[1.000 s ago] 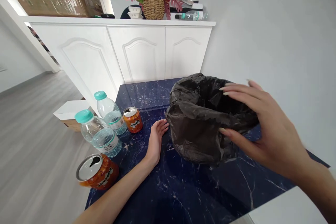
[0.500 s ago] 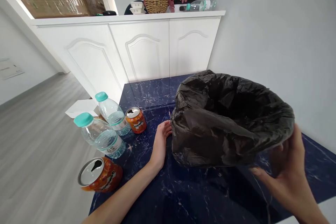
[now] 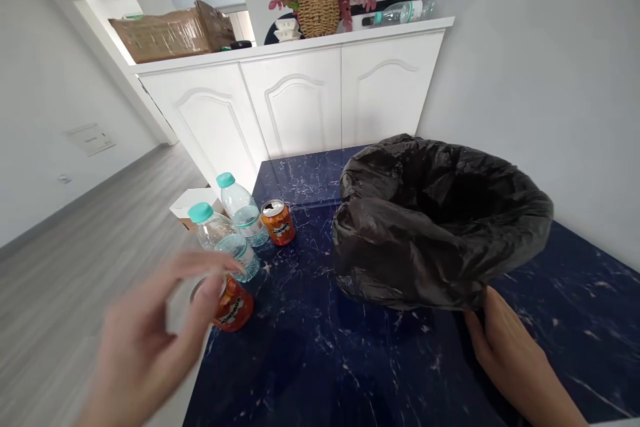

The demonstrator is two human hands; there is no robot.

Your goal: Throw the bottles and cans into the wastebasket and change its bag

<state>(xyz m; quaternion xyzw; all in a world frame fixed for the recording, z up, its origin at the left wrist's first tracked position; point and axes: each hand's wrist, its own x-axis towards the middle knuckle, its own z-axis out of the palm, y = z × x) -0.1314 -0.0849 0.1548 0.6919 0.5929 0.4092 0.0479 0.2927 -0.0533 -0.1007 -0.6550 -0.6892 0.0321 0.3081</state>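
My left hand (image 3: 150, 327), smeared by motion, is in front of the nearer orange soda can (image 3: 231, 307); thumb and fingers are apart with nothing between them. Its fingertips overlap the can's top in view; whether they touch it I cannot tell. Close by stand two clear water bottles (image 3: 245, 257) with teal caps and a second orange soda can (image 3: 280, 225). On the right, my right hand (image 3: 505, 347) grips the lower near side of a trash bin (image 3: 415, 247) lined with a black plastic bag. The bin's mouth opens upward. Several of the right fingers are hidden beneath it.
Everything stands on a dark blue marbled table (image 3: 320, 360). A white cabinet (image 3: 300, 107) behind it bears a cardboard box (image 3: 165, 37), a wicker flower basket (image 3: 319, 13) and a lying bottle (image 3: 403, 12). Below the table's left edge is a white box (image 3: 193, 203).
My left hand has left the bin's left side and moved left to the nearer can. My right hand has shifted from the bin's right rim down to its lower near side.
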